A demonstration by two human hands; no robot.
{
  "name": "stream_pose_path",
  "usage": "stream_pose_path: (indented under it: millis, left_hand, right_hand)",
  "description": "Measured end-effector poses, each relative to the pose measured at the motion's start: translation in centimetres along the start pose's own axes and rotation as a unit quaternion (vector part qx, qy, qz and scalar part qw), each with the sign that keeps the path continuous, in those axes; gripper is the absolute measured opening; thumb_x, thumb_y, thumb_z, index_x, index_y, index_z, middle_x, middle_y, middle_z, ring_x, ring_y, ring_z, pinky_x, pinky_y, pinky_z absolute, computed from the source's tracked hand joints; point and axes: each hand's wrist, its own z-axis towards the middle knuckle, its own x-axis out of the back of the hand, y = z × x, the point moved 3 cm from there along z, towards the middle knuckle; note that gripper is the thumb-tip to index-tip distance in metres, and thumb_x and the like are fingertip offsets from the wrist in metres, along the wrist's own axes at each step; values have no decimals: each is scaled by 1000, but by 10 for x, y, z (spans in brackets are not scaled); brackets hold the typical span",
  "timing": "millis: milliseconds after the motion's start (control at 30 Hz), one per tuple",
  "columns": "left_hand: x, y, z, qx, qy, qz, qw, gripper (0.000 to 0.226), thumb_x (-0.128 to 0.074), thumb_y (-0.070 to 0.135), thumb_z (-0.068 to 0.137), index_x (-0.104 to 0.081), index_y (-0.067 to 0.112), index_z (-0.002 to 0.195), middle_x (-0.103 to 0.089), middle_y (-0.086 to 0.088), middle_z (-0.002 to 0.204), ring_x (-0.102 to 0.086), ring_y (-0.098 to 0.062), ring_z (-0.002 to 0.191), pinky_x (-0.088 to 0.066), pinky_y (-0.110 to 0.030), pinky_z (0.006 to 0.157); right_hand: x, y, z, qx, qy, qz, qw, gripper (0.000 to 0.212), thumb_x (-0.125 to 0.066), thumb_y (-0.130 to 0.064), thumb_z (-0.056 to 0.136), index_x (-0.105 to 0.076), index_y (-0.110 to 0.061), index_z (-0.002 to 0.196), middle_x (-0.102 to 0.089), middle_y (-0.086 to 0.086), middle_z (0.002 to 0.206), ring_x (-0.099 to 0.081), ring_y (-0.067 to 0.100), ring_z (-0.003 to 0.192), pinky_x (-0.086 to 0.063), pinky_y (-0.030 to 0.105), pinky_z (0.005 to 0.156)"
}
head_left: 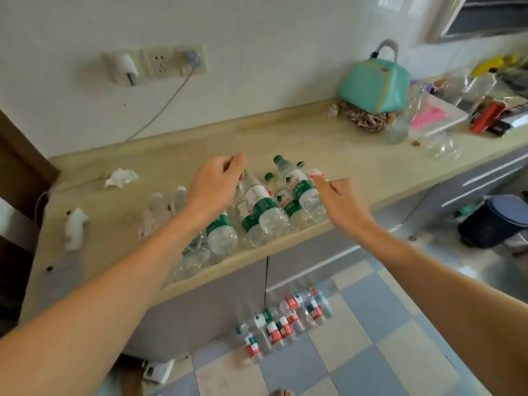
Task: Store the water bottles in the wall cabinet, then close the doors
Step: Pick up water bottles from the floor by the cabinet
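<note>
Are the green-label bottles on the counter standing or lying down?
Standing: the green-label bottles are upright on the counter, caps on top.

White tiled wall (257, 52) (sockets mounted), beige countertop (357, 144), checkered floor (371, 338)

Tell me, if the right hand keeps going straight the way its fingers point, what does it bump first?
Probably the green-labelled bottles standing on the counter. The right hand points up and left, fingertips already at the nearest one; whether they touch is unclear.
</note>
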Motion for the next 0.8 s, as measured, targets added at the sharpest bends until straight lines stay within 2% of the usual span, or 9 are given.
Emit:
stream_pose_path:
  millis: [167, 233, 300, 367, 400, 433, 533, 667, 800]
  left_hand:
    - [-59, -70, -56, -4, -83, 7, 997, 45, -47, 43, 104, -48, 15, 69, -41, 4, 57, -35, -6, 48, -30, -26, 52]
    - [-84, -97, -76, 14, -100, -2, 995, 44, -51, 46, 102, -49, 16, 70, -42, 8, 57, -36, -3, 48, -29, -21, 50]
    - [-111, -131, -97, 41, -112, -12, 993, 39, -56, 46, 99, -51, 19, 72, -44, 13, 54, -39, -2, 49, -31, -18, 50]
    - [-141, -169, -117, 72, -119, -22, 990, 31, -63, 43, 96, -54, 24, 74, -51, 19, 56, -44, 0, 52, -35, -14, 53]
    - [-156, -191, -126, 88, -123, -26, 988, 26, -67, 42, 94, -56, 26, 76, -54, 21, 60, -47, 2, 55, -37, -12, 55]
    - [-173, -213, -134, 102, -127, -23, 986, 23, -70, 41, 92, -58, 27, 79, -58, 21, 66, -50, 2, 59, -39, -10, 58]
    - [-224, -282, -153, 154, -132, 1, 979, 19, -75, 39, 88, -60, 28, 84, -64, 10, 81, -56, 0, 70, -42, -10, 64]
    - [-296, -377, -170, 205, -100, 36, 973, 18, -77, 34, 87, -60, 27, 84, -65, 8, 83, -59, -7, 76, -43, -13, 66]
    - [-360, -473, -186, 247, -66, 58, 965, 18, -76, 33, 88, -61, 24, 87, -66, 6, 86, -61, -11, 79, -44, -18, 66]
  right_hand:
    - [-41, 109, -74, -124, -10, -21, 992, 55, -45, -37, 104, -27, -21, 54, -24, -10, 42, -21, 8, 38, -25, 16, 39]
    - [-54, 151, -98, -168, -35, -28, 985, 49, -47, -33, 103, -38, -14, 59, -40, -3, 50, -37, 13, 43, -40, 31, 46]
    - [-66, 192, -113, -203, -85, -23, 975, 33, -50, -25, 103, -56, -10, 75, -60, 3, 68, -57, 15, 46, -55, 37, 50]
    - [-77, 234, -121, -233, -125, -8, 964, 11, -54, -23, 103, -62, -17, 97, -67, 4, 92, -70, 15, 61, -59, 29, 51]
    - [-82, 256, -123, -247, -135, -1, 960, 10, -57, -23, 102, -61, -18, 109, -66, 4, 103, -71, 17, 71, -59, 27, 52]
    - [-87, 279, -124, -262, -140, 5, 955, 23, -60, -24, 101, -59, -17, 123, -64, 4, 110, -70, 18, 77, -58, 25, 51]
    - [-104, 354, -130, -296, -142, 16, 945, 41, -64, -23, 98, -55, -14, 137, -63, 1, 107, -66, 15, 81, -58, 24, 51]
    - [-135, 465, -138, -339, -158, 22, 927, 39, -63, -17, 98, -55, -10, 136, -63, -1, 98, -66, 18, 83, -61, 27, 57]
    - [-176, 568, -132, -363, -169, 37, 916, 41, -58, -13, 100, -51, -7, 140, -63, 4, 100, -67, 24, 88, -59, 26, 58]
